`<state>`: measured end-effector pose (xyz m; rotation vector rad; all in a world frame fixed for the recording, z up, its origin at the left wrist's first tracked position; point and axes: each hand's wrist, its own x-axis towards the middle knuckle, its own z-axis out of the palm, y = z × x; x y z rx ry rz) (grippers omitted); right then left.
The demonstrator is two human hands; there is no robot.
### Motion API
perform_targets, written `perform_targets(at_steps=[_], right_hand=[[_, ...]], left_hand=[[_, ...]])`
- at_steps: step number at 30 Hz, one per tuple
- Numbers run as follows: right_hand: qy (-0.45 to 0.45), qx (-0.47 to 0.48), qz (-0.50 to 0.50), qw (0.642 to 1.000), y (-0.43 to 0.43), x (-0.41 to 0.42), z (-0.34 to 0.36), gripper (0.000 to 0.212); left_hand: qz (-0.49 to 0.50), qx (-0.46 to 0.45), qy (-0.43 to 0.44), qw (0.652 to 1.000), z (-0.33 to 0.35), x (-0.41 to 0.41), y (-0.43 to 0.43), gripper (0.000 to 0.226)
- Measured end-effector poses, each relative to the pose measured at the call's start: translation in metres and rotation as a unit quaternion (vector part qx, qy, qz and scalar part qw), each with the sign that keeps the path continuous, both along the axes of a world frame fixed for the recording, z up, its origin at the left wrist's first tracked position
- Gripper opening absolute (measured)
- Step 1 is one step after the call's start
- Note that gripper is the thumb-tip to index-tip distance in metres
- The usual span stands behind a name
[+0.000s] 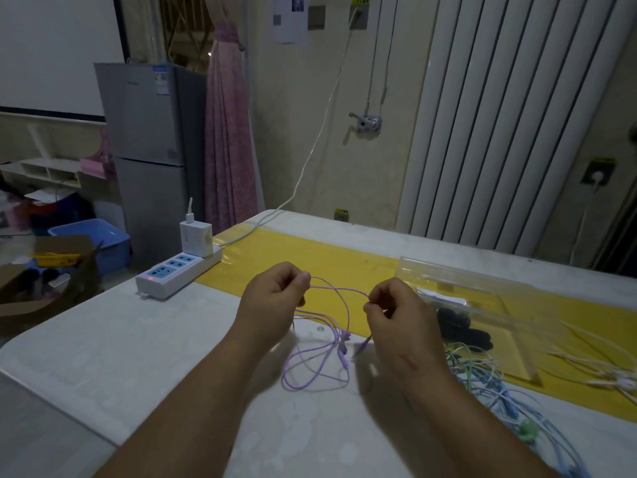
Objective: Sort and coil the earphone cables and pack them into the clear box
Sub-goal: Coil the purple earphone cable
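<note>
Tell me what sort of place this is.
Probably a room in a home or small workroom: a fridge stands by a pink curtain, a white radiator lines the wall, and a power strip sits on the table.

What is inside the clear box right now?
Through the clear box wall show a black coiled bundle and a white item behind it. The right hand covers the box's left end, so anything there is hidden.

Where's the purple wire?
In the middle of the head view: the left hand and right hand pinch the purple wire, and its loops hang onto the table, left of the blue-green wire pile.
</note>
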<state>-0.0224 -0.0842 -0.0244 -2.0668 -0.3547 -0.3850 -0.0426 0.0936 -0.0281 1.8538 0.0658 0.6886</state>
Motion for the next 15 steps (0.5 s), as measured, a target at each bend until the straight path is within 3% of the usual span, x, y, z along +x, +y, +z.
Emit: perform_targets(at_steps=[8, 15], right_hand=[[0.002, 0.013, 0.003, 1.000, 0.000, 0.002, -0.001, 0.014], [-0.005, 0.063, -0.027, 0.998, -0.002, 0.001, 0.002, 0.011]], left_hand=[[-0.048, -0.152, 0.039, 0.986, 0.000, 0.003, 0.002, 0.020], [-0.013, -0.143, 0.032, 0.989, 0.003, 0.002, 0.009, 0.022]])
